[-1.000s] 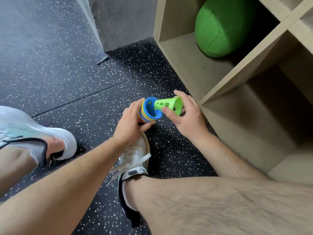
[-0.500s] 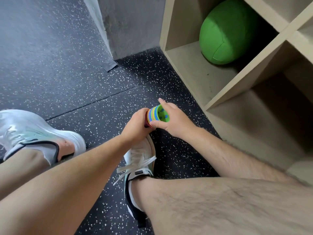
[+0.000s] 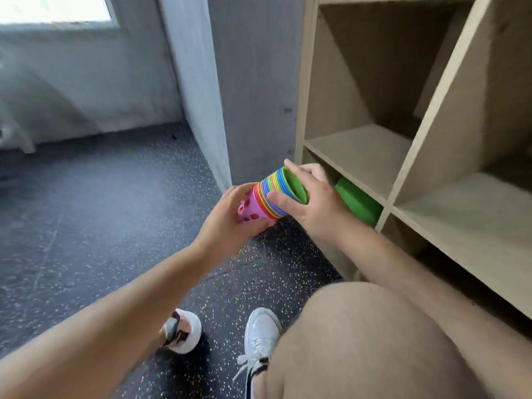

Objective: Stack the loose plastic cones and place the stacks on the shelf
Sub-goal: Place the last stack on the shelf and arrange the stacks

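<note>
1. The wooden shelf (image 3: 359, 148) has spaces like boxes. A green ball (image 3: 358, 204) sits in the low space at its left end.
2. The stack of cones (image 3: 272, 195) is many coloured cones, one pushed inside the next. Green shows at the wide open end. Pink with small holes shows at the narrow end.
3. The stack lies on its side in the air, just in front of the shelf's left edge.
4. The left hand (image 3: 227, 226) curls its fingers round the pink end.
5. The right hand (image 3: 315, 205) grips the wide end, with its thumb on the coloured rims.
6. The right hand hides part of the ball.
7. A grey wall (image 3: 253, 82) stands beside the shelf. Below is a dark speckled floor (image 3: 115, 211) with two white shoes (image 3: 262, 331) on it.
</note>
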Demonstrator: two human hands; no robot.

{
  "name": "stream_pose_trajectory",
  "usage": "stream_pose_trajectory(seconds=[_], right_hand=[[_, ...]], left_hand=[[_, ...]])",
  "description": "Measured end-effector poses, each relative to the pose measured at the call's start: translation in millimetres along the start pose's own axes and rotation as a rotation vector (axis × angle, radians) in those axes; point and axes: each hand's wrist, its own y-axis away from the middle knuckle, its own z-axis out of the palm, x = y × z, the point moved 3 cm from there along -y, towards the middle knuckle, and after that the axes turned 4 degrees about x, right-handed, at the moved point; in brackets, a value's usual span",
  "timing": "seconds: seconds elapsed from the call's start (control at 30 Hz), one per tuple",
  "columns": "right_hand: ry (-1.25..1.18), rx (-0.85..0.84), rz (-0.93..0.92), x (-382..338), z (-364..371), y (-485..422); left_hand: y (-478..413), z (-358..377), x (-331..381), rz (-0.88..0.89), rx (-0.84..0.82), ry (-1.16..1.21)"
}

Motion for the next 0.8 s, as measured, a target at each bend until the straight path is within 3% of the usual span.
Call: stream_pose_trajectory(seconds=[0.1,0.2,0.43,0.6,0.8], right_hand=[[-0.093,0.101,-0.147,-69,-44,1],[-0.144,0.073,-0.282,-128,-79,12],[-0.053,0.055,-0.390,-195,-126,7],[-0.094,0.112,-0.288,-187,-120,-37],[-0.298,0.115,-0.102,-127,-54,-87]], left_hand=[[2,-46,62,0.041,0.121,0.085],[12,-86,122,0.046,0.216,0.185],[-9,-151,215,0.070,0.194,0.317],[-50,-156,208,-0.018,0.226,0.497],[-87,-117,135,-0.081,0.239,0.670]])
